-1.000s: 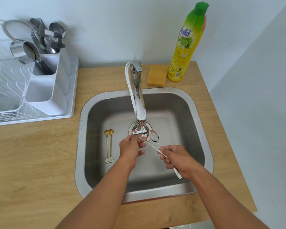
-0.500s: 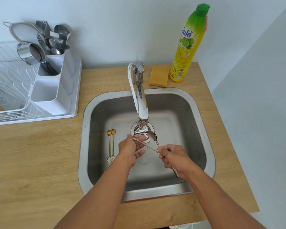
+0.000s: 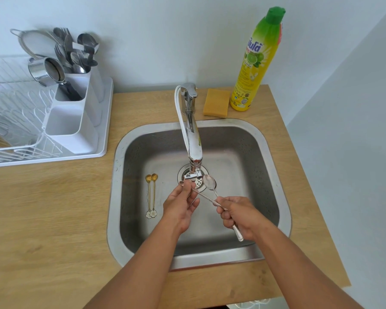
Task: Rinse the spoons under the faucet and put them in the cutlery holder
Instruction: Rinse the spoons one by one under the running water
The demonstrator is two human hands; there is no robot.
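Observation:
Over the steel sink [image 3: 274, 175], my right hand [image 3: 239, 216] grips the handles of two silver spoons [image 3: 210, 182]. One spoon's bowl shows beside the faucet's spout [image 3: 193, 139], above the drain. The other spoon runs left to my left hand [image 3: 181, 206], whose fingertips pinch its bowl end just under the spout tip. That bowl is hidden by the fingers. No water stream is clear to see. Two gold spoons [image 3: 151, 195] lie side by side on the sink floor at left. The white cutlery holder [image 3: 76, 128] stands in the rack at far left, its back compartment full of cutlery.
A white dish rack [image 3: 16, 121] on its tray fills the left counter. A steel cup [image 3: 45, 71] sits in the holder's middle compartment. A yellow sponge [image 3: 216, 103] and a tall dish soap bottle [image 3: 256, 61] stand behind the sink. The wooden counter [image 3: 42, 219] ends at right.
Both hands stay under the spout tip with the silver spoons. My left fingers have shifted slightly along the spoon's bowl end. The gold spoons have not moved.

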